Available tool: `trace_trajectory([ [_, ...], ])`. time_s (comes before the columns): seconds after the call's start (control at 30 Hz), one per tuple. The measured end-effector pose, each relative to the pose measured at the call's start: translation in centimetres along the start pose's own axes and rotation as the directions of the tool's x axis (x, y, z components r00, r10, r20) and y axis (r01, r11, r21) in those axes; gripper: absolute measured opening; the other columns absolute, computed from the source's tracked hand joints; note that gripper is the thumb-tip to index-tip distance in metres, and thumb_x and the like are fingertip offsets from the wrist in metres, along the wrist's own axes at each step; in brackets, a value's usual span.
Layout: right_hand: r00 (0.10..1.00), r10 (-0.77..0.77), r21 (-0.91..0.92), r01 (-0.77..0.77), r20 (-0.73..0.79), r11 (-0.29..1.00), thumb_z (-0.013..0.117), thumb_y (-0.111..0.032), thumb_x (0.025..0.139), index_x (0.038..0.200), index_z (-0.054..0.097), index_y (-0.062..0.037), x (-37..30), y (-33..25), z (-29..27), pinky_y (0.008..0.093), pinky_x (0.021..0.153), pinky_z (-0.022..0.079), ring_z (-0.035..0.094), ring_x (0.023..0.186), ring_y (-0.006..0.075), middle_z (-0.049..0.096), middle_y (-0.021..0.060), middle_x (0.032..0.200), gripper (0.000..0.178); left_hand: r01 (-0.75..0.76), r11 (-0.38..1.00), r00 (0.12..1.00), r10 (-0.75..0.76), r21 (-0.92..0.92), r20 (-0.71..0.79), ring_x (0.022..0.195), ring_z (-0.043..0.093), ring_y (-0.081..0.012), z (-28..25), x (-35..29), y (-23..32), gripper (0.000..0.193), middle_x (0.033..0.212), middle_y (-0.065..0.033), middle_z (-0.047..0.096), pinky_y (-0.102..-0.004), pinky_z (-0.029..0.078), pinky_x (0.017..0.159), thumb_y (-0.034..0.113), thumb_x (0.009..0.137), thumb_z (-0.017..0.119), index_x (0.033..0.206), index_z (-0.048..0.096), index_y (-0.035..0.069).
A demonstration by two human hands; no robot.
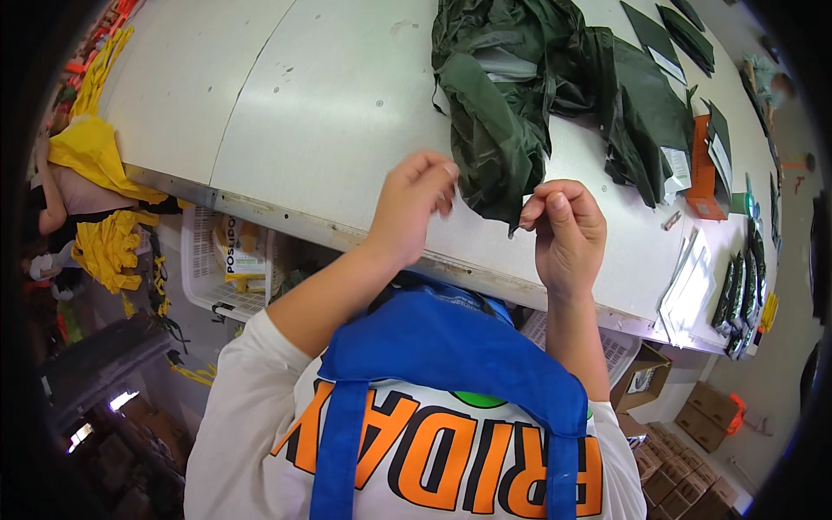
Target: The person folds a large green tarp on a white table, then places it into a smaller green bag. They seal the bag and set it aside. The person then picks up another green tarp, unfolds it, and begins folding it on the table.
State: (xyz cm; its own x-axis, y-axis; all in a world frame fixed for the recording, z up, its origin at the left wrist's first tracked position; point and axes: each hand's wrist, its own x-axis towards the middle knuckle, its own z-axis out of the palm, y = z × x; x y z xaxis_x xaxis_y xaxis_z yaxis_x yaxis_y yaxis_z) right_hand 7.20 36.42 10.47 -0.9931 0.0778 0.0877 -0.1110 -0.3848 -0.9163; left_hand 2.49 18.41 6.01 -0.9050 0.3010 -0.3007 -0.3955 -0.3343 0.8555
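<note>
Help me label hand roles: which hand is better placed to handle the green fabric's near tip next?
Probably the right hand: its thumb and fingers meet beside the tip of the dark green fabric, though a grip isn't certain. The left hand is farther from that tip, by the fabric's left edge.

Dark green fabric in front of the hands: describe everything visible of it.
The dark green fabric looks thin and slightly shiny, like coated cloth. It lies rumpled on the pale table, narrowing to a corner toward the person. The right hand has its fingertips at that corner; the left hand is by its left edge, contact unclear. Similar material bunches to the right; whether it is one piece is unclear.
</note>
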Motion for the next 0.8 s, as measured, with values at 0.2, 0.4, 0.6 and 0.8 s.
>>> trace_trajectory([
  [0.2,0.999,0.033,-0.140,-0.032,0.002,0.990,0.053,-0.012,0.097,0.094,0.062,0.0008,0.1,0.5,1.4,0.0223,0.065,0.047,0.057,0.071,0.0092,0.061,0.0028,0.074,0.016,0.017,0.993,0.987,-0.035,0.115,0.156,0.064,0.055,-0.0075,3.1,-1.5,2.3,0.016,0.075,-0.0029,0.060,-0.0176,0.039,0.046,0.018,0.094,0.058,0.088,0.060,0.003],
  [0.4,0.932,0.355,-0.242,-0.329,0.074,0.913,0.056,-0.016,0.094,0.090,0.063,-0.0013,-2.1,-0.5,0.7,0.0206,0.056,0.037,0.046,0.061,0.0060,0.051,-0.0014,0.066,0.016,-0.130,0.990,0.989,0.134,0.063,-0.067,0.067,0.059,-0.0100,2.0,0.3,3.2,0.016,0.075,-0.0041,0.060,-0.0206,0.043,0.048,0.017,0.094,0.057,0.084,0.056,0.004],
  [0.6,0.809,0.588,-0.965,-0.167,-0.016,0.203,0.054,-0.021,0.093,0.098,0.070,-0.0048,-1.3,-1.2,-5.2,0.0305,0.073,0.050,0.065,0.078,0.0213,0.069,0.0104,0.081,0.023,0.093,0.944,0.994,-0.068,-0.317,0.087,0.074,0.065,-0.0161,1.1,-0.6,2.9,0.011,0.091,-0.0087,0.065,-0.0215,0.044,0.048,0.015,0.093,0.057,0.095,0.051,0.006],
  [0.8,0.929,0.368,-0.498,-0.308,0.025,0.811,0.056,-0.028,0.092,0.122,0.057,-0.0025,5.6,5.2,-5.6,0.0306,0.094,0.042,0.056,0.107,0.0189,0.061,0.0094,0.116,0.039,0.312,0.861,0.657,-0.501,0.402,0.564,0.087,0.067,-0.0233,-2.2,-2.3,-3.2,0.031,0.101,-0.0161,0.064,-0.0294,0.055,0.056,0.004,0.086,0.057,0.116,0.051,-0.002],
])
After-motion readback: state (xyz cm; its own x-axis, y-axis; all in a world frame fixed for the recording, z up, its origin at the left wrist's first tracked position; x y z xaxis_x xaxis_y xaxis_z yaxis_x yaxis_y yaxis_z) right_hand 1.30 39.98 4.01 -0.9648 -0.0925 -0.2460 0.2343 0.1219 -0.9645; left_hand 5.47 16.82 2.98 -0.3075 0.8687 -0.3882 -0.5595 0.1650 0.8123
